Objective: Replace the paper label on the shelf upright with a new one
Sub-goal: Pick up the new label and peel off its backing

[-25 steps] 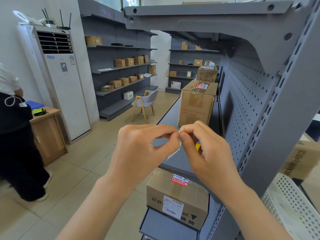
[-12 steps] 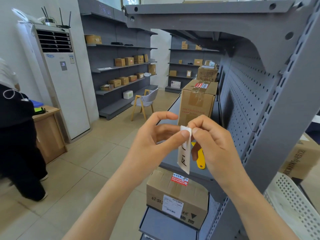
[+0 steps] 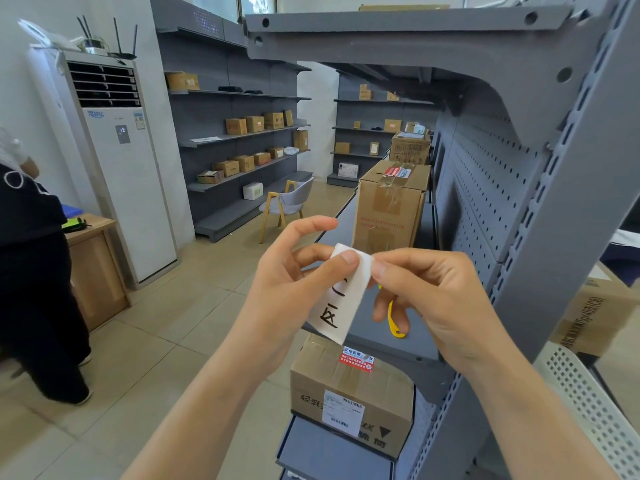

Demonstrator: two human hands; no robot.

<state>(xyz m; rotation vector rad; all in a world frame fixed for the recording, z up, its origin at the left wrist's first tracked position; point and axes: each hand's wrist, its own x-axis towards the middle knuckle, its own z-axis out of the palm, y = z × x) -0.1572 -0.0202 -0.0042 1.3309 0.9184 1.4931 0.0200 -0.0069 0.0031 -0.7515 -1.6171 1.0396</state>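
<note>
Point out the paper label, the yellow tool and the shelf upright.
paper label [image 3: 341, 299], head view, middle of its written face
yellow tool [image 3: 393, 323], head view, curved lower edge
shelf upright [image 3: 568, 216], head view, bare front face

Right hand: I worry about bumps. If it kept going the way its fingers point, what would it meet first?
The right hand points leftward, so probably the left hand pinching the same label.

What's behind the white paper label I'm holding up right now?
Behind the paper label, the grey shelf shows, with a yellow tool lying on it, partly covered by the right hand. The label's back face is hidden.
</note>
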